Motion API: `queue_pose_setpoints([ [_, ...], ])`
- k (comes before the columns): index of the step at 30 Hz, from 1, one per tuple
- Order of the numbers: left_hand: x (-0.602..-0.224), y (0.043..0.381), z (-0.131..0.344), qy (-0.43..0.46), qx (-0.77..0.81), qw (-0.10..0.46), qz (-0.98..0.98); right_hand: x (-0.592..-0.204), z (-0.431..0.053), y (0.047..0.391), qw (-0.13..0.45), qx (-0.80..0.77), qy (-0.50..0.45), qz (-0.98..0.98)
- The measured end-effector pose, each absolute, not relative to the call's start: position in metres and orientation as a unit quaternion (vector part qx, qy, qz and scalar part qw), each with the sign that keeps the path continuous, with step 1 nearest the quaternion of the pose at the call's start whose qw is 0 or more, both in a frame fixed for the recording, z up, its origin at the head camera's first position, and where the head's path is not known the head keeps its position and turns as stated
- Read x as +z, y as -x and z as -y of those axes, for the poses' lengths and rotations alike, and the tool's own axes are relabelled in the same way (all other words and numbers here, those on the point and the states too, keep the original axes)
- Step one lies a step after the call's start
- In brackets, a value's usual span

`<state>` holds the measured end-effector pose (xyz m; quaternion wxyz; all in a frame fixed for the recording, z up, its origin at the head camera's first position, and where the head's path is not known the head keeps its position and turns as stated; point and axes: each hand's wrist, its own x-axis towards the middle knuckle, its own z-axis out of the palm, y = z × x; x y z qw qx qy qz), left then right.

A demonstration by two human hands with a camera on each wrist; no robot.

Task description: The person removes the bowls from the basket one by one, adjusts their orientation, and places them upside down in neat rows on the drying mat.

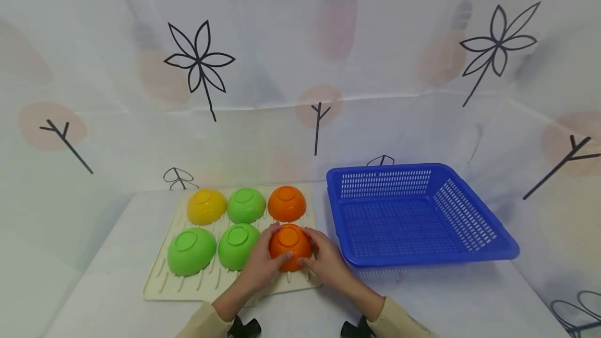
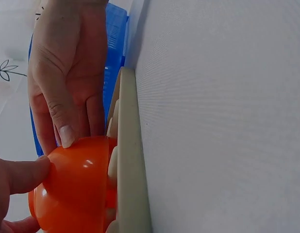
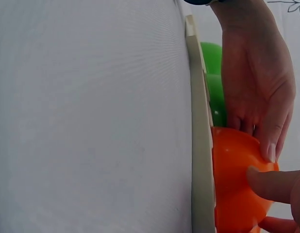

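An orange bowl (image 1: 290,246) lies upside down at the near right corner of a cream ridged drying tray (image 1: 173,293). From its left side my left hand (image 1: 261,261) grips it, thumb on the near wall and fingers round the back. My right hand (image 1: 327,261) holds the opposite side in the same way. Both thumbs press the orange wall in the left wrist view, where the rim sits at the tray's ridges. Close beside my left hand is an upturned green bowl (image 1: 238,246). Behind the held bowl is a second orange bowl (image 1: 287,203), also upturned.
A larger green bowl (image 1: 191,252), a yellow bowl (image 1: 206,206) and another green bowl (image 1: 246,205) lie upturned on the tray. To the right stands a blue slatted basket (image 1: 349,254). A patterned cloth (image 1: 263,134) hangs behind the white-covered table (image 1: 300,317).
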<state>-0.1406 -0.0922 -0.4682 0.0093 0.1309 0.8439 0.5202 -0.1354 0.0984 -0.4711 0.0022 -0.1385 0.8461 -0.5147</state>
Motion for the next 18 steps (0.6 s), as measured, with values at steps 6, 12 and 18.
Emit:
queue_pose_setpoints([
  [6,-0.4693,0.1411,0.0917,-0.133,0.518,0.009,-0.845,-0.4698,-0.0994,0.1337,0.004,-0.515,0.134,-0.847],
  [12,-0.4686,0.1412,0.0917,-0.13,0.519,0.009,-0.845,-0.4679,-0.0989,0.1338,0.0,-0.507,0.134,-0.851],
  [18,-0.463,0.1415,0.0972,-0.141,0.544,-0.002,-0.827,-0.4669,-0.0986,0.1335,0.003,-0.523,0.132,-0.842],
])
